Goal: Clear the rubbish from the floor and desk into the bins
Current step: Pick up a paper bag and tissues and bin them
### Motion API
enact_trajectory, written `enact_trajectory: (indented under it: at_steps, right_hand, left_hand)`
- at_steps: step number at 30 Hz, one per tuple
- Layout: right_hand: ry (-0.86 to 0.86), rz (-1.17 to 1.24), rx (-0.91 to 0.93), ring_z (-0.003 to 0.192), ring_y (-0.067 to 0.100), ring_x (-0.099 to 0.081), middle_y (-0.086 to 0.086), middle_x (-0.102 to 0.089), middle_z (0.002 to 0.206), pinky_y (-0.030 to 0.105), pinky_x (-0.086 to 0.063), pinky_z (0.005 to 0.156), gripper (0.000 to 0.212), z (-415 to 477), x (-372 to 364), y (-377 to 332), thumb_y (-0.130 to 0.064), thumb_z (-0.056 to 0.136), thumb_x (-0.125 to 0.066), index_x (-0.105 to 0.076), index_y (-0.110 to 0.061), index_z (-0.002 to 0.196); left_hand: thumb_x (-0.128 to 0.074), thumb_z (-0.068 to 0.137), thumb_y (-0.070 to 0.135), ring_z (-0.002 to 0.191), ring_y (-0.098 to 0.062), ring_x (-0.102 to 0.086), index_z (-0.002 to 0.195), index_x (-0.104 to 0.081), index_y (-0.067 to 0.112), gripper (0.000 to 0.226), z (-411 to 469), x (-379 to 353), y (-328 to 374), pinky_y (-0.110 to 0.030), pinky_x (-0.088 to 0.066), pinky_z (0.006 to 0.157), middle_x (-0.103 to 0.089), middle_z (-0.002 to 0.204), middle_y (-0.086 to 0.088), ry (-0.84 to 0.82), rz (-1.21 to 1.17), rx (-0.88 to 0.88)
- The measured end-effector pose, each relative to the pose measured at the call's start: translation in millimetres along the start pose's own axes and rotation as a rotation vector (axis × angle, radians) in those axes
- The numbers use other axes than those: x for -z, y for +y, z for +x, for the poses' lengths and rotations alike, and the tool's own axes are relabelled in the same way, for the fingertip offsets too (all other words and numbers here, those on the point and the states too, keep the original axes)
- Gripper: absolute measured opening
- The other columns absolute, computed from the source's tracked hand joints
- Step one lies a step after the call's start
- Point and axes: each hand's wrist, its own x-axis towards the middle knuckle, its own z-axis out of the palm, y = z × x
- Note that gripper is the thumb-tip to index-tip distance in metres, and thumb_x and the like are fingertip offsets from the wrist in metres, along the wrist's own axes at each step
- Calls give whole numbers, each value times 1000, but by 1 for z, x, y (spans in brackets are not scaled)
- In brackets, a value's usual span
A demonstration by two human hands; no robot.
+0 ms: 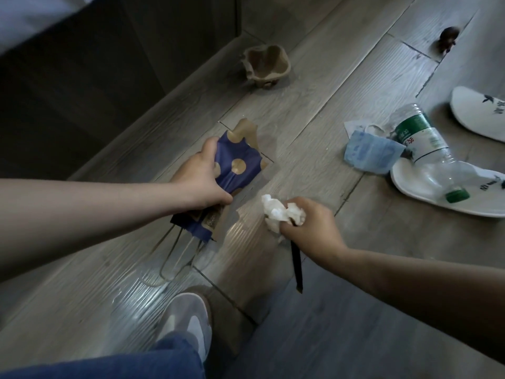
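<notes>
My left hand [198, 181] grips a crumpled blue paper bag with gold dots [237, 166] just above the wooden floor; its string handles [175, 258] trail toward me. My right hand [310, 225] holds a wad of white tissue [278, 212] together with a thin dark strip [297, 265] that hangs down from the fist. Further off on the floor lie a brown pulp cup holder [266, 67], a blue face mask [369, 151] and a clear plastic bottle with a green label [426, 149]. No bin is in view.
Two white slippers [481, 113] [426, 198] lie at the right, the bottle resting across the nearer one. A small dark brown object [446, 41] sits at the far right. Dark furniture [95, 77] borders the floor on the left. My shoe [188, 315] is at the bottom.
</notes>
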Motion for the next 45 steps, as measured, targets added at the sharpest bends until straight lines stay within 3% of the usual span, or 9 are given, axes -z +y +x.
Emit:
enact_trajectory:
  at_steps: [4, 11, 16, 19, 21, 28, 31, 35, 45]
  right_hand:
    - [38, 96, -42, 62, -8, -61, -8, -67, 72, 7, -43, 50, 20, 1, 42, -7, -10, 74, -73, -68, -22, 89]
    - [206, 167, -104, 69, -1, -64, -8, -70, 80, 17, -46, 59, 27, 25, 93, -3, -17, 71, -74, -68, -29, 95]
    - [319, 244, -55, 61, -5, -60, -16, -68, 70, 10, -44, 56, 24, 59, 119, 0, -12, 72, -74, -69, -27, 89]
    - [368, 278, -56, 63, 2, -61, -8, -70, 72, 18, -48, 59, 23, 80, 132, 10, -9, 73, -73, -70, -25, 89]
    - [376, 280, -75, 66, 6, -63, -3, -70, 76, 21, -50, 59, 22, 93, 143, 16, -10, 74, -73, -70, -25, 89]
    - [545, 168, -190, 69, -1, -59, -11, -65, 72, 10, -40, 53, 19, 88, 194, 6, -13, 75, -71, -66, -26, 87]
    - [598, 215, -280, 62, -3, -56, -9, -65, 70, 8, -39, 54, 17, 67, 214, -19, -13, 73, -71, -69, -21, 88]
    - [633, 307, -331, 64, 5, -58, -5, -68, 74, 12, -42, 58, 19, 33, 261, -73, -10, 73, -69, -69, -21, 89]
    - [784, 380, -299, 57, 3, -57, -6, -67, 65, 23, -45, 57, 18, -110, 472, -260, -8, 71, -70, -70, -22, 82]
  left_hand:
    - [-84, 63, 18, 97, -18, -56, 145, -10, 30, 110, 5, -5, 15, -36, -52, 79, -47, 120, -2, -3, -59, -5]
    - [-84, 65, 19, 98, -12, -54, 147, -7, 31, 113, 29, -7, 55, -26, -46, 74, -43, 129, 2, -58, -174, -32]
    - [-82, 67, 14, 99, -15, -52, 149, -8, 29, 111, 63, -11, 89, -29, -46, 77, -43, 135, -3, -54, -237, -31]
    - [-82, 67, 15, 104, -20, -56, 148, -10, 32, 110, 86, -18, 101, -38, -50, 84, -44, 134, -2, -59, -273, -4]
    - [-81, 67, 14, 100, -17, -57, 147, -11, 33, 108, 100, -19, 107, -34, -50, 77, -45, 133, -1, -62, -308, 20]
    - [-81, 66, 15, 108, -23, -54, 147, -14, 30, 106, 94, -7, 163, -41, -49, 85, -47, 131, -1, -35, -280, 137]
    - [-81, 67, 15, 102, -19, -53, 147, -15, 30, 105, 75, 13, 199, -35, -45, 78, -48, 128, 2, -14, -279, 147]
    - [-80, 68, 14, 108, -19, -52, 146, -17, 30, 102, 44, 59, 263, -35, -45, 84, -45, 126, 7, -36, -273, 87]
    - [-80, 67, 12, 109, -16, -52, 145, -20, 28, 99, -96, 216, 497, -33, -44, 88, -49, 128, 4, -62, -280, -124]
